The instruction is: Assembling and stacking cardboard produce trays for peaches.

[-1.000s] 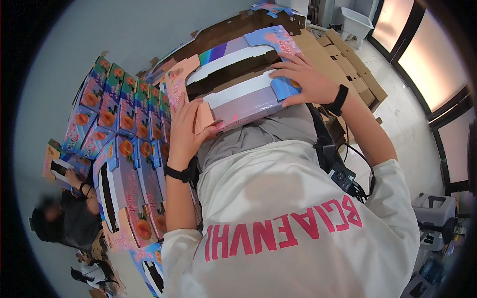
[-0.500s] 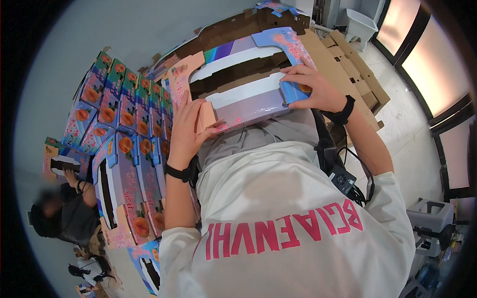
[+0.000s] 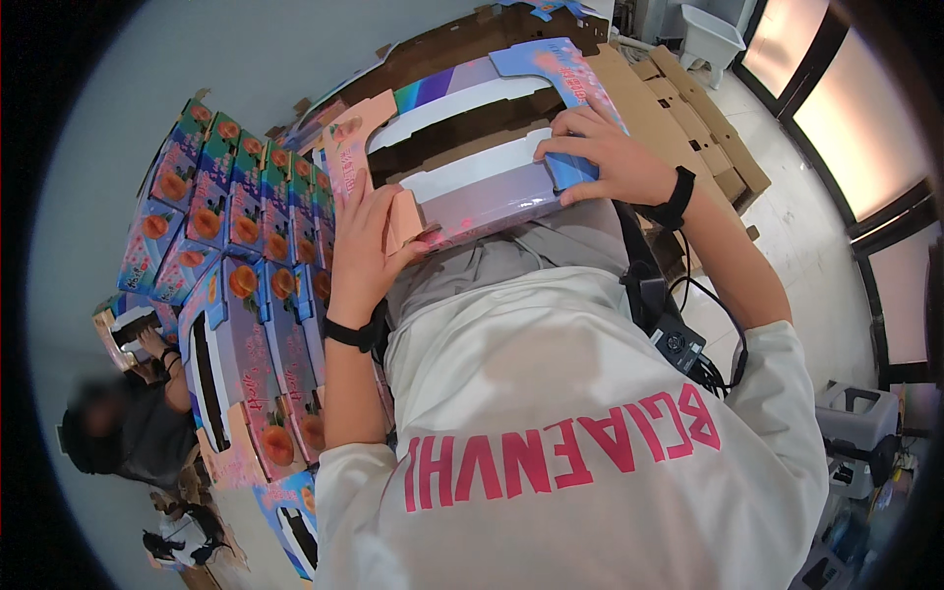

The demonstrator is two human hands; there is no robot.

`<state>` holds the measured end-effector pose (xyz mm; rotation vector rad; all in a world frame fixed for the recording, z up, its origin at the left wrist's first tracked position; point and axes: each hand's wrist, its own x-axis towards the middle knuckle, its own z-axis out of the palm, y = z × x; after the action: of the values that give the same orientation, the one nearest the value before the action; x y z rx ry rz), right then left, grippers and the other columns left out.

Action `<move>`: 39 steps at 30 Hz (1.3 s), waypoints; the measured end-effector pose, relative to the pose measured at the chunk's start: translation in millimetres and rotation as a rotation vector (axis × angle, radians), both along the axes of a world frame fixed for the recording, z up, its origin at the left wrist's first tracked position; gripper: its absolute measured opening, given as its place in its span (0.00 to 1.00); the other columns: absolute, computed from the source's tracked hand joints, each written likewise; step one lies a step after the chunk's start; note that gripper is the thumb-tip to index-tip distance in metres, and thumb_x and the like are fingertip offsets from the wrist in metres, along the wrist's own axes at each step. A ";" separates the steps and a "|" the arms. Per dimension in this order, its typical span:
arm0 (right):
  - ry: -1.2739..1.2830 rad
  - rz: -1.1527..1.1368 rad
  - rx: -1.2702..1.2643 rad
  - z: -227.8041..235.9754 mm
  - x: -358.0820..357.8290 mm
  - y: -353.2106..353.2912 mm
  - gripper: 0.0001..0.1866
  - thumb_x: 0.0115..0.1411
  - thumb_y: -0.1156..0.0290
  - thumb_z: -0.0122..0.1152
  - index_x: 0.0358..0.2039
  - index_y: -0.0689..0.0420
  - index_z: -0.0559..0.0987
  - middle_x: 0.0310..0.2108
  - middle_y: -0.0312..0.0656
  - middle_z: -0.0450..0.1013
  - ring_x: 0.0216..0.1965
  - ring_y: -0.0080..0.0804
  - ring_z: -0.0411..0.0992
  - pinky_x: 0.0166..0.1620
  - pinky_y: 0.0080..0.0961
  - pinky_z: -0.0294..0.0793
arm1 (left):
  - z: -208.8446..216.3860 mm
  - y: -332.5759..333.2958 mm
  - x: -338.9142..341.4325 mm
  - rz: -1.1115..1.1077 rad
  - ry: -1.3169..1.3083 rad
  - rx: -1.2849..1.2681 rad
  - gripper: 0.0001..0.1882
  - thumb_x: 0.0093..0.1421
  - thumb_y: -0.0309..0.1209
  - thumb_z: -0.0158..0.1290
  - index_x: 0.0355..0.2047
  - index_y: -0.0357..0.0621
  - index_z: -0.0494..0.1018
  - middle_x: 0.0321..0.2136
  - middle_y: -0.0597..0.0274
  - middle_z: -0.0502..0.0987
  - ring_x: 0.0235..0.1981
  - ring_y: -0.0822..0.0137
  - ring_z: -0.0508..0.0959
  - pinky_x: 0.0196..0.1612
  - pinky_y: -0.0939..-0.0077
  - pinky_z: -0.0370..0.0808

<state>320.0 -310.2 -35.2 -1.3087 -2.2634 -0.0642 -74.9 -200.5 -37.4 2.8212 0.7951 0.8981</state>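
A printed cardboard fruit box [image 3: 482, 209], pink, blue and purple with a wide open window in its top, rests tilted at my lap. Through the window its bare brown inside shows. My left hand [image 3: 366, 241] grips the near left corner, thumb at the front edge and fingers over the peach-coloured corner flap. At the right end, my right hand [image 3: 597, 152] holds the blue corner, its fingers bent over the window's edge and the thumb low on the front. The undersides of both grips are hidden.
Stacked printed boxes [image 3: 246, 364] rise close on my left. Beyond them a co-worker [image 3: 147, 433] handles a similar box [image 3: 133, 329]; another person [image 3: 187, 531] is farther off. Flat brown cardboard [image 3: 678, 128] lies at the right, and a white tub [image 3: 710, 37] stands behind it.
The box and both my hands appear slightly farther up and left, with the grips much the same. The co-worker's box at the left has shifted and tilted.
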 end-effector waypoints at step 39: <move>0.507 -0.078 -0.291 43.3 86.1 155.2 0.40 0.61 0.52 0.80 0.70 0.50 0.76 0.59 0.45 0.78 0.61 0.34 0.74 0.65 0.31 0.73 | 55.2 190.2 34.7 -0.147 -0.288 -0.663 0.37 0.66 0.40 0.70 0.70 0.40 0.71 0.56 0.58 0.81 0.56 0.67 0.80 0.61 0.71 0.76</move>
<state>406.0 -155.0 8.1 -1.3687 -1.8306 0.5283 -40.2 -10.3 17.8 2.0903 0.6734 0.8027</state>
